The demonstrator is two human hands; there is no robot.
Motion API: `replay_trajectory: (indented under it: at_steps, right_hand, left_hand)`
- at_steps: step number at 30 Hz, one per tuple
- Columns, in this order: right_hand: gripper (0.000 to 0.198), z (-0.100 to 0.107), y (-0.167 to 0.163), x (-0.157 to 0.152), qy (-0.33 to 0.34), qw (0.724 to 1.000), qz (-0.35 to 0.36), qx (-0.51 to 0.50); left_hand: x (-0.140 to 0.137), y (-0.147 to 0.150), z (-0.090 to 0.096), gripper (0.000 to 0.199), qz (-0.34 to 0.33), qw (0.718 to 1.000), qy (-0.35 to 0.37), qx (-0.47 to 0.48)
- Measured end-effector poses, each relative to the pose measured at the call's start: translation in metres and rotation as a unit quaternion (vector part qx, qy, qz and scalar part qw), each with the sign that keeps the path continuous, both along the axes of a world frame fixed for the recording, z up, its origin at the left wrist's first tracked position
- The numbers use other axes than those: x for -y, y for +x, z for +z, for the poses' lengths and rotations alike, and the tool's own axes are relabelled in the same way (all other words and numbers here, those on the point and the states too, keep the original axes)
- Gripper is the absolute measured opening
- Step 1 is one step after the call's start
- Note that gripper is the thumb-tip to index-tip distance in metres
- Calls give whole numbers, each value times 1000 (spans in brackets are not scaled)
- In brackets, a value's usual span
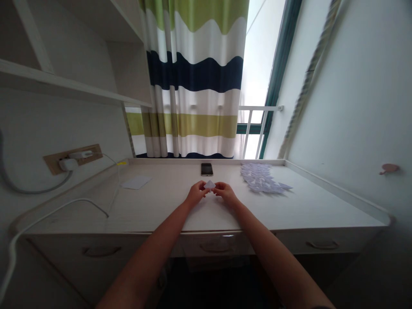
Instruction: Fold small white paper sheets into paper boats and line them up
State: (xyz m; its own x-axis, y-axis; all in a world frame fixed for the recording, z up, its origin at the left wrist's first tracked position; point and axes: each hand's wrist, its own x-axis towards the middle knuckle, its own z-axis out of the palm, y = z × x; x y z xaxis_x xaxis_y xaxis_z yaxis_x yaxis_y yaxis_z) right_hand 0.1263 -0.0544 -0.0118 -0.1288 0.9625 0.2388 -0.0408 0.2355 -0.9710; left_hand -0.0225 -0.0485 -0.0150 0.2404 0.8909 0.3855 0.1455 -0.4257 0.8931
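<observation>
Between my two hands, just above the white desk [167, 206], is a small piece of folded white paper [210, 184] with a pointed top. My left hand [196, 193] pinches its left side, and my right hand [225, 192] pinches its right side. The fingertips of both hands nearly meet under the paper, and part of its lower edge is hidden by them. Right of my hands lies a spread of many folded paper pieces [259, 178] with pointed ends, overlapping in rows. A flat stack or sheet of white paper [137, 182] rests on the desk's left side.
A dark phone [207, 169] lies just beyond my hands. At the left wall, plugs sit in a socket panel [72, 159], and a white cable [64, 211] runs over the desk's left edge. Shelves [74, 88] overhang the left side. A striped curtain [196, 77] hangs behind.
</observation>
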Motion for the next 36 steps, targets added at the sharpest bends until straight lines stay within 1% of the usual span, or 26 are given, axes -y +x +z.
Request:
replay_trajectory:
  at_steps: [2, 4, 7, 11, 14, 18, 20, 22, 27, 29, 32, 36]
  right_hand:
    - [21, -1, 1, -2, 6, 1000, -12, 0]
    - [20, -2, 1, -2, 14, 1000, -19, 0]
    - [20, -1, 2, -1, 18, 1000, -21, -5]
    - [21, 1, 1, 3, 18, 999, 2, -35]
    - [19, 3, 0, 6, 33, 997, 17, -72]
    - [12, 4, -1, 5, 23, 996, 1, -90]
    - [14, 3, -1, 3, 21, 997, -17, -71]
    - [17, 0, 0, 0, 34, 999, -31, -29]
    - [20, -10, 1, -6, 116, 988, -59, 82]
    - [20, -14, 1, -8, 135, 982, -68, 110]
    - [17, -16, 1, -10, 143, 979, -64, 127]
    - [15, -16, -1, -10, 139, 982, -44, 117]
  left_hand:
    - [0, 0, 0, 22, -17, 1000, -9, 3]
    - [1, 0, 0, 23, -22, 1000, 0, 0]
    - [1, 0, 1, 21, -1, 1000, 15, 0]
    - [1, -1, 3, 14, 27, 999, 15, 21]
    - [2, -1, 5, 11, 25, 999, -19, 42]
    - [1, 0, 6, 15, -1, 993, -81, 87]
    - [1, 0, 6, 12, 2, 990, -90, 110]
    - [0, 1, 5, 11, 7, 989, -90, 120]
    - [-3, 2, 1, 17, 16, 992, -77, 96]
    - [-4, 2, 0, 20, 21, 993, -69, 95]
    - [-4, 2, 0, 23, 25, 994, -62, 92]
    - [-4, 1, 1, 23, 26, 996, -54, 71]
